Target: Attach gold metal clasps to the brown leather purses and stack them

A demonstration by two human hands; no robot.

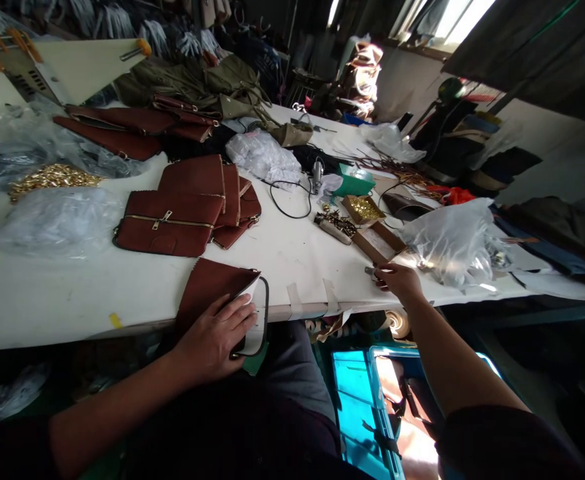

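Note:
At the table's front edge, my left hand (220, 337) lies over a brown leather pouch piece (195, 287), its fingers stretched across and gripping it. A white lining or sheet and a dark curved border show at the piece's right side. Further right, my right hand (397, 280) is closed in a pinch on a small grey metal piece (370, 271), its exact kind unclear. This hand is just in front of an open cardboard box (380, 241). Beyond my left hand, several brown zippered pouches (167, 223) lie stacked, a metal zip pull showing on the top one.
A small box of gold hardware (364, 208), a green box (356, 180) and a clear plastic bag (455, 240) stand at the right. Gold pieces (52, 180) and a bagged white bundle (55, 223) lie left. Below the table is a blue crate (355, 393).

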